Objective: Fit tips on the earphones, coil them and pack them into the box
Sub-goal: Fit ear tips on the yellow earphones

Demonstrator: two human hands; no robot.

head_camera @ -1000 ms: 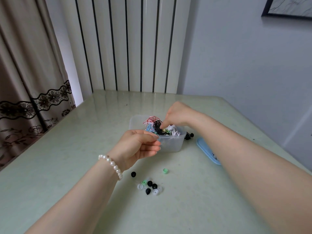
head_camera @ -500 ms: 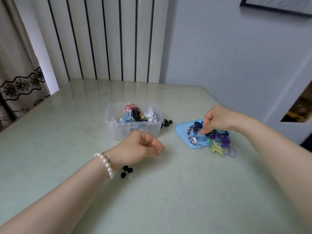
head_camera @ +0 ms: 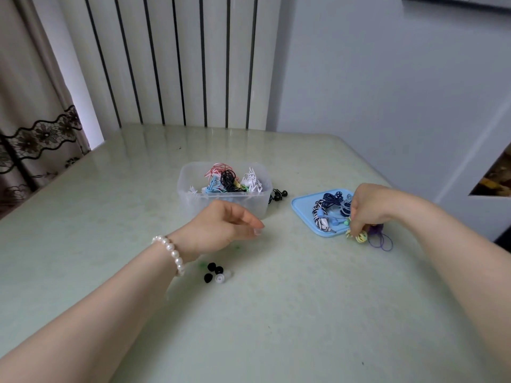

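Head | right hand (head_camera: 369, 205) pinches yellow earphones (head_camera: 359, 236) at lid (head_camera: 301, 206) edge | left hand (head_camera: 221, 230) fingers loosely curled, holding nothing

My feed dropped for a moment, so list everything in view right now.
box: one, clear plastic, mid table, holding coiled earphones in red, black, white, blue
black earbuds: one pair, beside the box's right wall
lid: one, light blue, right of the box, under loose earphones
yellow earphones: one, at the lid's near edge
tips: several, black, clear, green, near table
bracelet: pearl, left wrist
hands: left relaxed; right pinching the yellow earphones
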